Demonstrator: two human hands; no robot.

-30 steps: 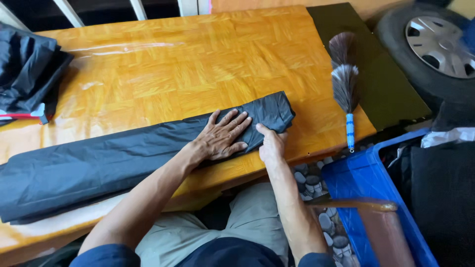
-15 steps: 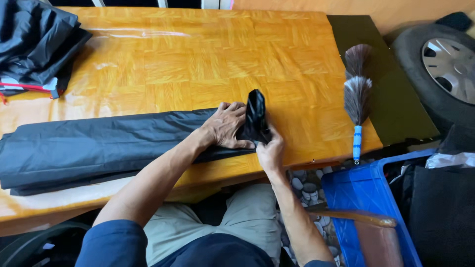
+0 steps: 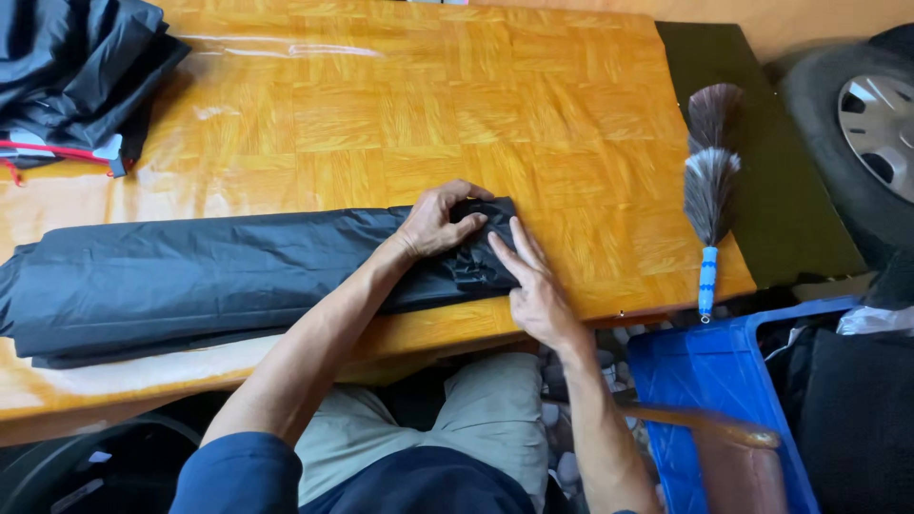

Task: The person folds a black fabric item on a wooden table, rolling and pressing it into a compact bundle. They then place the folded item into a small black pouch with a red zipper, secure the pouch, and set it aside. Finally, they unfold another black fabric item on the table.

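So the long folded black fabric (image 3: pixel 219 276) lies along the near edge of your worktop (image 3: pixel 400 105), its long axis running left to right, a bit tilted so the right end sits farther from you than the left. The right end is the one you're working: it's been turned back over itself into a short, crumpled fold right under your hands.

Your left hand (image 3: pixel 440 221) is curled over the top of that fold, fingers bent and clamped down on the cloth. Your right hand (image 3: pixel 533 286) lies flatter, fingers together and stretched out, pressing on the fold from the near right side. Both touch the fabric, just beside each other.

Compared with half a second ago, the end isn't sticking up any more. Back then it stood upright between your hands, now it's pushed flat onto the strip. A full second ago the strip was unfolded and reached farther right.

Off to the right, a feather duster (image 3: pixel 709 190) with a blue handle lies well apart, pointing away from you. Another dark cloth pile (image 3: pixel 76 57) sits at the far left corner.
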